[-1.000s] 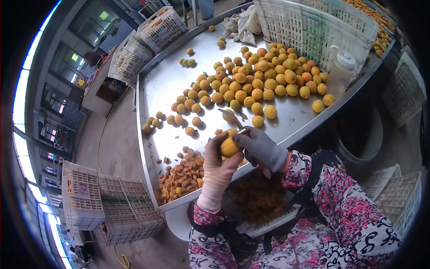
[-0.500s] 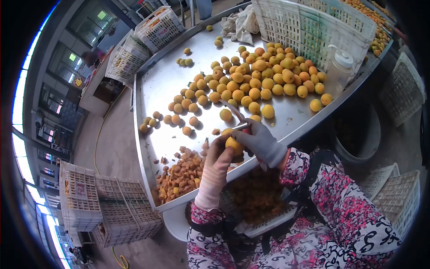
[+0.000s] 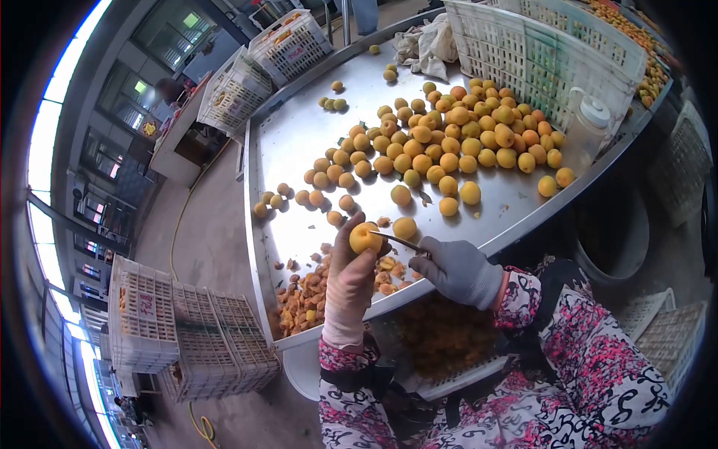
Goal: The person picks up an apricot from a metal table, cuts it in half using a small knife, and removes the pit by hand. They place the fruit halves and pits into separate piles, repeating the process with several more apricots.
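Observation:
My left hand [image 3: 348,278], wrapped at the wrist in a pale covering, grips a yellow-orange apricot [image 3: 364,238] above the table's near edge. In a grey glove, my right hand [image 3: 462,273] is closed around a knife [image 3: 402,242] with a thin curved blade. The blade's tip meets the right side of the apricot; how deep it goes cannot be seen. My fingers hide the knife's handle. Beneath my left hand lies a heap of brown apricot stones [image 3: 301,295]. Many loose apricots [image 3: 449,146] spread across the metal table [image 3: 288,153] beyond both hands.
A white plastic crate [image 3: 538,56], a lidded clear jug [image 3: 587,127] and a crumpled cloth [image 3: 426,46] stand along the table's far and right sides. Stacked crates [image 3: 146,314] are on the floor at left. A bucket [image 3: 624,232] sits at right.
My left hand has lifted the apricot slightly and moved left. The right hand has drawn back to the right and turned the blade so its tip points left onto the fruit. The camera view has shifted.

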`<state>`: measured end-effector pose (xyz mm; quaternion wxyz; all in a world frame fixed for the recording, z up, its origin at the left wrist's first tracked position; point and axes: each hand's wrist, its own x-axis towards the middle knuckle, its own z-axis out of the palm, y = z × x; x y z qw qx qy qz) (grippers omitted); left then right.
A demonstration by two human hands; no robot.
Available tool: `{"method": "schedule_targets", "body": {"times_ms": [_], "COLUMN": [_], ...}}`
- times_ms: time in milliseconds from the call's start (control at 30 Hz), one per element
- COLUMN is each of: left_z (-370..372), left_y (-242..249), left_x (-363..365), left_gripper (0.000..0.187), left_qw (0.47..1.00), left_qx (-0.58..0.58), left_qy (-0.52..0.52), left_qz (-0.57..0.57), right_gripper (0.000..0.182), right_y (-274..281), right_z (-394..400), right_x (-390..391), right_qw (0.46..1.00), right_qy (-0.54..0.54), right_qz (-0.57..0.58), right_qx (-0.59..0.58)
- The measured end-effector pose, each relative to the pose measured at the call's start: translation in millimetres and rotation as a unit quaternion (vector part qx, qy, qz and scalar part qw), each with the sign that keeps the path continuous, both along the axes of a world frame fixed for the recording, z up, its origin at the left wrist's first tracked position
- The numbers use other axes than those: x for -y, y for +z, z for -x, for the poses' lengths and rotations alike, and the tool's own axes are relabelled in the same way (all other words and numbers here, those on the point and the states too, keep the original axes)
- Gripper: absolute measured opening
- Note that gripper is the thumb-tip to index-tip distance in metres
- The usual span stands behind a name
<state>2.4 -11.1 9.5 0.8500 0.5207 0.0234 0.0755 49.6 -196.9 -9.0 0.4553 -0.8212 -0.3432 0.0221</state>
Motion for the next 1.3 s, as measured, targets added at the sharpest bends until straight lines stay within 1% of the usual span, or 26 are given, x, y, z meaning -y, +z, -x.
{"method": "schedule_targets", "body": {"times_ms": [67,133,233,300,467,500,533,600,633,700,767,800,833,867,900,933,967,1033,1067,1100,1133,1167,1200,1233,1300], "left_z": [0,1,0,0,0,0,0,1,2,-5,-12,-14,-14,-14,-14,-17,-16,-11,-9,-11,-13,-15,-12,-13,-16], "left_y": [1,0,-4,-5,-6,-5,-5,-4,-4,-16,-26,-26,-27,-29,-32,-36,-33,-23,-14,-19,-27,-29,-28,-27,-25], "left_x": [-1,-3,-4,-4,-2,-2,-1,4,7,18,26,29,27,23,19,15,12,7,7,8,10,16,23,28,33], "left_gripper": [0.055,0.054,0.054,0.053,0.051,0.052,0.054,0.051,0.049,0.044,0.043,0.043,0.043,0.045,0.047,0.048,0.048,0.048,0.048,0.048,0.047,0.047,0.047,0.047,0.051], "left_qw": [1.0,0.999,0.999,0.999,0.998,0.995,0.991,0.991,0.991,0.998,0.982,0.974,0.975,0.977,0.978,0.99,0.99,0.999,0.999,0.999,0.999,0.996,0.973,0.973,0.962], "left_qx": [-0.008,-0.004,-0.014,-0.016,-0.015,-0.016,-0.017,-0.013,-0.008,0.002,-0.017,-0.03,-0.029,-0.033,-0.038,-0.023,-0.023,-0.021,-0.03,-0.031,-0.02,-0.009,-0.037,-0.036,-0.071], "left_qy": [0.008,-0.014,-0.016,-0.011,0.001,0.003,0.005,0.022,0.039,0.05,0.04,0.016,0.016,-0.008,-0.033,0.0,0.0,0.015,0.009,0.009,0.008,0.007,-0.058,-0.058,-0.017], "left_qz": [-0.008,-0.039,-0.046,-0.051,-0.066,-0.1,-0.135,-0.129,-0.126,0.029,0.181,0.224,0.221,0.212,0.203,0.137,0.138,0.023,-0.005,-0.005,0.044,0.092,0.219,0.22,0.263], "right_gripper": [0.027,0.028,0.029,0.025,0.03,0.031,0.031,0.033,0.033,0.03,0.031,0.031,0.031,0.036,0.036,0.036,0.035,0.035,0.033,0.03,0.03,0.03,0.031,0.031,0.035], "right_y": [-1,-1,5,10,14,15,15,11,4,-9,-15,-19,-21,-15,-10,-4,0,-5,-2,0,-2,-4,-5,-6,-7], "right_z": [0,0,1,2,5,4,2,-3,1,15,18,16,16,13,10,7,5,1,1,2,5,9,11,10,5], "right_x": [1,3,5,6,8,9,9,9,4,-14,-24,-28,-31,-30,-27,-22,-18,-16,-14,-14,-15,-18,-20,-20,-20], "right_qw": [1.0,1.0,1.0,0.998,0.996,0.995,0.994,0.991,0.991,0.991,0.988,0.991,0.992,0.993,0.993,0.993,0.994,0.994,0.995,0.996,0.996,0.996,0.995,0.995,0.996], "right_qy": [0.0,-0.001,0.017,0.013,-0.006,-0.003,-0.005,0.05,0.047,-0.021,-0.033,-0.037,-0.04,-0.032,-0.031,-0.021,-0.011,-0.014,-0.005,0.005,0.004,-0.016,-0.036,-0.035,-0.033], "right_qz": [-0.005,-0.01,-0.022,0.03,0.076,0.09,0.091,0.039,0.038,-0.026,-0.046,-0.045,-0.045,-0.032,-0.034,-0.015,0.006,0.031,0.024,0.016,0.015,-0.017,-0.049,-0.048,0.021], "right_qx": [-0.003,-0.008,-0.008,-0.046,-0.044,-0.053,-0.054,-0.117,-0.12,-0.132,-0.14,-0.124,-0.108,-0.112,-0.111,-0.111,-0.112,-0.101,-0.093,-0.086,-0.087,-0.083,-0.077,-0.077,-0.085]}}
